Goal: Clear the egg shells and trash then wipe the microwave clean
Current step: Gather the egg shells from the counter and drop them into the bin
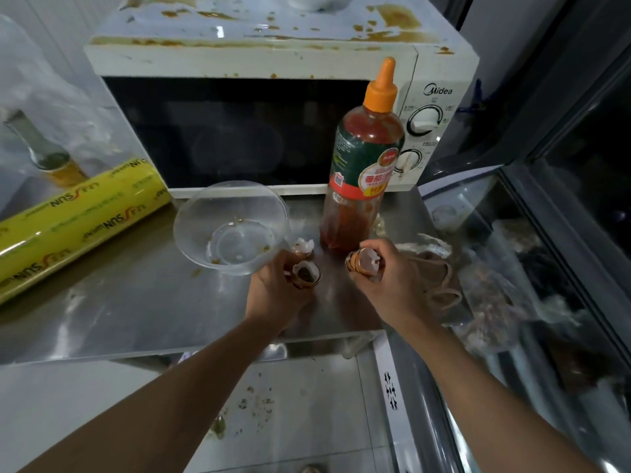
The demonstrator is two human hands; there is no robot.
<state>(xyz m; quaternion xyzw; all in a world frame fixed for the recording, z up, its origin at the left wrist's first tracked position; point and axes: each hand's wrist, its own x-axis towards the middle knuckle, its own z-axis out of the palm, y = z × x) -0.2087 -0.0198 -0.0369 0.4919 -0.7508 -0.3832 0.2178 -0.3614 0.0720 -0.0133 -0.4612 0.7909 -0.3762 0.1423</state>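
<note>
A white microwave (259,59) with brown stains on its top stands at the back of a steel counter (136,308). My left hand (276,288) grips a brown egg shell half (307,275) just above the counter. My right hand (386,278) holds stacked egg shells (363,261). Another broken shell (303,248) lies on the counter between the clear plastic bowl (230,227) and the ketchup bottle (362,172). The bowl holds small crumbs.
A yellow roll of cling film (75,220) lies at the left. Crumpled plastic wrap and a beige string (440,285) sit at the counter's right edge. A glass-topped freezer (532,268) is on the right. Food bits dot the floor (259,401) below.
</note>
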